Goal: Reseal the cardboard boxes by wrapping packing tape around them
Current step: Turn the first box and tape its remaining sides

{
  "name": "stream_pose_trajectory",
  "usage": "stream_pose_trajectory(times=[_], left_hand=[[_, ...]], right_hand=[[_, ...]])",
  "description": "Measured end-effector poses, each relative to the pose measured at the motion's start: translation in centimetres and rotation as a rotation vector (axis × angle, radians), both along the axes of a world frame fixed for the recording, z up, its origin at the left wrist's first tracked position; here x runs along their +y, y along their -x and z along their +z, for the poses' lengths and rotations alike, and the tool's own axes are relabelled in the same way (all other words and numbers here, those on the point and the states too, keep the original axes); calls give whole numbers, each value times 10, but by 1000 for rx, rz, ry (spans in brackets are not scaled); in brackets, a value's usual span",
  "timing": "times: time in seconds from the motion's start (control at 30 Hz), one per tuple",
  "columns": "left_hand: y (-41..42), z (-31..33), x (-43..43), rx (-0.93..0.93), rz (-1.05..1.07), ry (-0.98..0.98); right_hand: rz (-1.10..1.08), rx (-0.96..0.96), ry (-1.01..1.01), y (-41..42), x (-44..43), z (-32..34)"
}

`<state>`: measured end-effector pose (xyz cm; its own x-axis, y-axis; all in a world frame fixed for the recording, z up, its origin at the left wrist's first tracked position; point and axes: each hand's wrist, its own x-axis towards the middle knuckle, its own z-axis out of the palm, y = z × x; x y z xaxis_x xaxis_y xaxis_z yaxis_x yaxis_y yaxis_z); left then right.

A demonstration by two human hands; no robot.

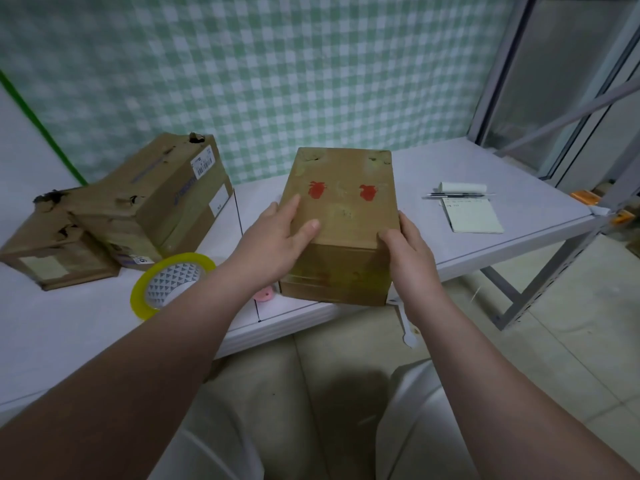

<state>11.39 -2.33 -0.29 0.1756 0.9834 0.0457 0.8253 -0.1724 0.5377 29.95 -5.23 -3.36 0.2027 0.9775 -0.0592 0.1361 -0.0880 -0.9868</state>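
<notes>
Two torn boxes (pixel 114 216) lie on the table (pixel 450 168) at left; one carries a barcode label, its print unreadable. A yellow tape roll (pixel 169 282) stands just beside them. The left hand (pixel 277 244) lays a flat, spread grip on the middle box (pixel 341 209), whose long axis points away from the person and whose near end overhangs the table edge. There are two red marks on top. The right hand (pixel 405 258) clasps its near right corner.

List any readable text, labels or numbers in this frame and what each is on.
Nothing reads cleanly.
Barcode label on the big left box: too small.
Blue print on its side: blurred.
Sticker at its lower corner: maybe "16", unsure.
Notepad handwriting: too small.
Held box: red blotches, no text.
</notes>
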Motion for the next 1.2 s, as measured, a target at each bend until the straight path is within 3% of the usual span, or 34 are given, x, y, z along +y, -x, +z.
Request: stream_pose_trajectory(times=[0.23, 0.4, 0.57, 0.7, 0.97, 1.07, 1.2], left_hand=[[-6, 0, -14, -238, 55, -32], [-14, 4, -28, -258, 135, -62], [-23, 9, -38, -89, 108, -96], [-25, 11, -41, -94, 94, -107], [-26, 11, -33, -119, 62, -191], [-20, 9, -12, 21, 25, -337], [-15, 7, 24, 219, -142, -199]], right_hand=[[-42, 108, 24, -11, -4, 3], [-140, 56, 0, -20, -4, 4], [-400, -196, 17, -26, 6, 5], [-483, -263, -26, -26, 6, 7], [-421, -290, -66, -20, 2, 12], [-375, -283, -10, -20, 4, 14], [-340, -258, -13, -25, 7, 15]])
